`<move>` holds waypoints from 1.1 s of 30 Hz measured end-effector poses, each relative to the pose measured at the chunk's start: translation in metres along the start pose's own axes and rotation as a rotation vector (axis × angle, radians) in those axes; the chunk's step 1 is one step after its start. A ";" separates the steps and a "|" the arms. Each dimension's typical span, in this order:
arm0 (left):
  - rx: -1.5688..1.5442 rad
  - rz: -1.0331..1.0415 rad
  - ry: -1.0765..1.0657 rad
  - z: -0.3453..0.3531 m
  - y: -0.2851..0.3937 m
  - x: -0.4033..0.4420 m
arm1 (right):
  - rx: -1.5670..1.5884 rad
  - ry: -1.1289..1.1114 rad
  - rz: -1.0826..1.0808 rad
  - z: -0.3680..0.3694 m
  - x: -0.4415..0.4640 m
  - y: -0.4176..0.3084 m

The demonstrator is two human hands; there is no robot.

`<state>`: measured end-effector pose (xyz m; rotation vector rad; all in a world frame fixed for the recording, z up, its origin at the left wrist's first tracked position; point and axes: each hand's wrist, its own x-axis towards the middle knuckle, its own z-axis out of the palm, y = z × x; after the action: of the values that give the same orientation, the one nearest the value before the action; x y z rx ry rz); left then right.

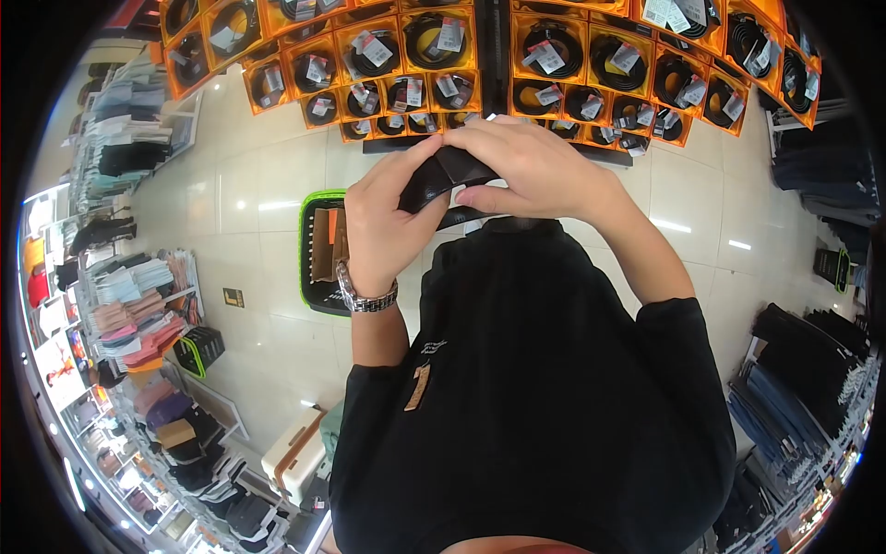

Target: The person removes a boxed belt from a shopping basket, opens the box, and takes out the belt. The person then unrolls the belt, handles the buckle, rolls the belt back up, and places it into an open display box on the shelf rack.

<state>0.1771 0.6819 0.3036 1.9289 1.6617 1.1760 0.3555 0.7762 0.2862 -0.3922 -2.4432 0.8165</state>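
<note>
Between my hands, in front of my chest, is a black, glossy leather belt (426,187), bent into a loop. My left hand (377,210) grips its left side with thumb and fingers, and a metal watch (371,301) is on that wrist. My right hand (524,171) curls over the belt's top and right, thumb underneath, fingertips meeting those of the left. Part of the belt is hidden behind the fingers. Just beyond stands a display of orange compartments (346,54), holding coiled dark belts (544,48) with white tags.
A black basket with a green rim (305,247) stands on the tiled floor, left of my left hand, with brown items inside. Clothing racks (138,305) line the left; hanging trousers (775,406) are at right. A white-and-brown suitcase (293,454) stands lower left.
</note>
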 end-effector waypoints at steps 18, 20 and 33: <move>0.009 -0.152 0.089 -0.031 -0.019 -0.006 | -0.091 0.063 0.198 -0.017 -0.020 0.016; 0.006 -0.148 0.146 -0.032 -0.030 -0.007 | -0.060 0.137 0.174 -0.016 -0.023 0.020; 0.090 0.012 0.006 0.009 -0.015 0.012 | -0.051 0.058 0.197 -0.008 -0.018 0.014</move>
<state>0.1735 0.6989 0.2914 1.9933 1.7366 1.1306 0.3761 0.7834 0.2763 -0.6758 -2.4018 0.8120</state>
